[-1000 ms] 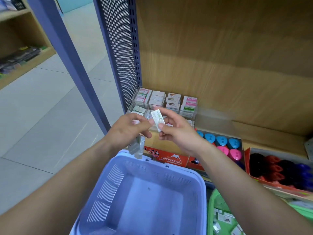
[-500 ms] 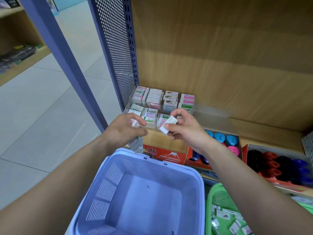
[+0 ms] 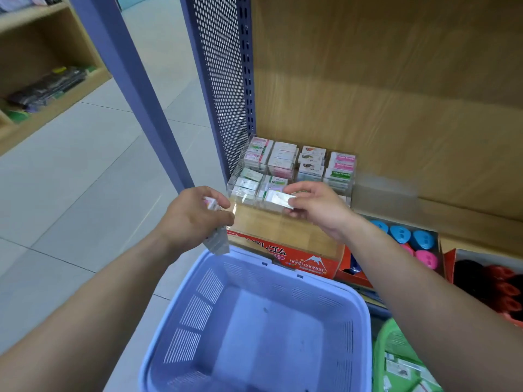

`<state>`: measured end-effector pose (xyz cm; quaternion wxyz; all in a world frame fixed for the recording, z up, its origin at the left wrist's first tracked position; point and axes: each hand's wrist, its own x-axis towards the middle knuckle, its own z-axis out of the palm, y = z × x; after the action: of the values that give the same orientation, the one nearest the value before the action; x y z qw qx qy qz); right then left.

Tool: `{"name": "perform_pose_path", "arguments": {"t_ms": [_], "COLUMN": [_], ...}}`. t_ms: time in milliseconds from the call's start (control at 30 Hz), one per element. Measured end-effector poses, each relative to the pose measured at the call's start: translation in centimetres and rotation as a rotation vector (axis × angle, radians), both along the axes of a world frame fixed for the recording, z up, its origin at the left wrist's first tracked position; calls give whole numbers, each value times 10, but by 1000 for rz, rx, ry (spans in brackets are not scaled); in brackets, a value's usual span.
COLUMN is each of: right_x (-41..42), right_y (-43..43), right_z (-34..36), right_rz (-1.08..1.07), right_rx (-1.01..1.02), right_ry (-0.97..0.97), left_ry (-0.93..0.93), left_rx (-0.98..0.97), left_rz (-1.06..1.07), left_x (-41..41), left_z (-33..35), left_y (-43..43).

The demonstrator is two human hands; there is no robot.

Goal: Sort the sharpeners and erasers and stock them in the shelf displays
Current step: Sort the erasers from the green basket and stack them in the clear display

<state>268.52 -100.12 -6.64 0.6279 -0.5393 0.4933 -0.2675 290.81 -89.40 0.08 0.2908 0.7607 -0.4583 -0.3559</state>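
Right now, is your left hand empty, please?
No, the left hand grips a few small packets, their ends sticking out below the fingers.

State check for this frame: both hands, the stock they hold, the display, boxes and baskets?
right hand, pinching an eraser at the clear display's front row
left hand, gripping a bunch of small packets
clear display, partly stocked, back row fuller
sharpener box, open, blue and pink sharpeners inside
green basket, holding loose packets

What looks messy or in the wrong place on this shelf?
Nothing looks broken or spilled. The erasers sit in tidy stacks in the clear display case. Only the loose packets in the green basket, bottom right, lie jumbled at odd angles.
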Motion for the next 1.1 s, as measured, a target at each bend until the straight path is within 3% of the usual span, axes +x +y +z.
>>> {"name": "perform_pose_path", "arguments": {"t_ms": [133,267,500,767,867,933,1000,1100], "right_x": [11,24,81,100,86,74,65,59], "right_y": [-14,-31,-68,-73,-60,-34,1,41], "right_z": [-7,-9,-32,-46,-30,-12,5,17], "right_rz": [-3,-55,-2,283,197,136,194,286], "right_rx": [29,-24,-340,-548,-621,-584,-396,-158], "right_ry": [-50,19,372,630,562,379,139,-48], "left_ry": [-13,-41,-78,-22,18,43,82,136], "left_rx": [-9,-10,-14,-41,-57,-75,-106,-152], "left_rz": [9,-3,29,106,119,130,140,124], "left_x": [3,4,13,22,19,16,12,1], "left_z": [1,-1,1,-4,-4,-3,-1,2], "left_y": [-2,-5,-13,-19,-21,-23,-23,-24]}}
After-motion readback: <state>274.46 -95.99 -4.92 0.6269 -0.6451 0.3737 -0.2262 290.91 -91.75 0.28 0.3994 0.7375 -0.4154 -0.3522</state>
